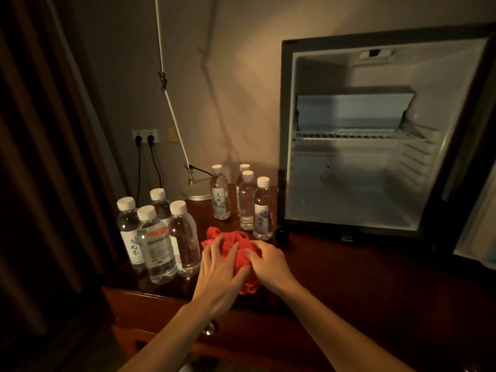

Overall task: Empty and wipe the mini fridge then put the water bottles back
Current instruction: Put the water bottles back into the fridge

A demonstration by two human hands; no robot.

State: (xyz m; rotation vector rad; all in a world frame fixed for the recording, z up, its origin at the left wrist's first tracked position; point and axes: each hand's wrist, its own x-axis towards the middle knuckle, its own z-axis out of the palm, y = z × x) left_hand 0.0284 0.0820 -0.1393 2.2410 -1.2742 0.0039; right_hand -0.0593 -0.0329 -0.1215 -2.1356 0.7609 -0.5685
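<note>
A crumpled red cloth (236, 241) lies on the dark wooden desk (349, 267), left of the mini fridge (359, 135). My left hand (218, 267) rests on it with spread fingers, and my right hand (268, 260) grips its right side with curled fingers. The fridge stands open, with nothing in it but a wire shelf (359, 135). Several water bottles with white caps stand on the desk: one cluster (158, 237) at the left edge, another (248, 202) behind the cloth.
The fridge door (480, 210) hangs open at the far right. A lamp base (197, 196) with a white arm stands behind the bottles. Two plugs sit in a wall socket (145, 136). A dark curtain (40, 157) hangs at the left. A drawer knob (208, 328) shows below the desk edge.
</note>
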